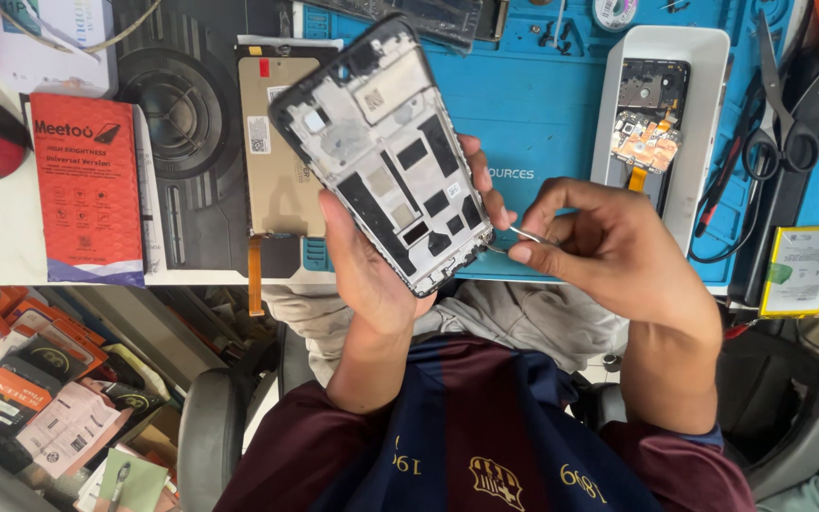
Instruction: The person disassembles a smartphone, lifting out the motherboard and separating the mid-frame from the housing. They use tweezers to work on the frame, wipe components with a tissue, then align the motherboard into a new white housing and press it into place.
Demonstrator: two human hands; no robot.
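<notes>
My left hand [372, 265] holds a stripped phone frame [386, 152] up over the bench edge, its black and silver inner side facing me, tilted with the top end to the upper left. My right hand [599, 242] pinches thin metal tweezers [514, 237], whose tips touch the frame's lower right corner. The frame hides most of my left fingers.
A gold display panel [282, 142] with an orange flex cable lies on a black mat. A white tray [703, 104] holds another opened phone on the blue mat [533, 104]. Scissors [779, 104], a phone battery [800, 270] and a red box [87, 185] lie around.
</notes>
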